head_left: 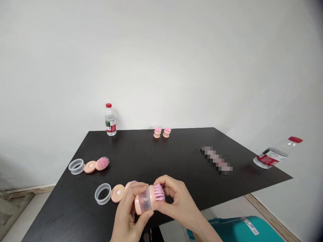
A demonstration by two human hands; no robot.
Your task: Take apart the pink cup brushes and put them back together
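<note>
**View:** head camera, looking down across a black table point(151, 158).

**Hands:** left hand point(127, 213) and right hand point(176, 198) together, both clamped on one brush.

**In hand:** a pink-bristled scrub brush point(149, 198) lying on its side, its clear plastic sleeve facing the left hand (it seems held just off the tabletop, though that's hard to judge from here).

**Beside left hand:** a clear ring point(103, 194), a peach disc point(117, 193) and a pink brush head point(130, 183), partly hidden.

**Farther left:** a second clear ring point(76, 166), peach disc point(90, 166) and pink brush head point(102, 163).

**Far edge:** two small upright brushes point(162, 132); a red-capped water bottle point(110, 120).

**Right edge:** a tilted water bottle point(274, 154).

**Floor:** a teal plastic case point(239, 230).
</note>
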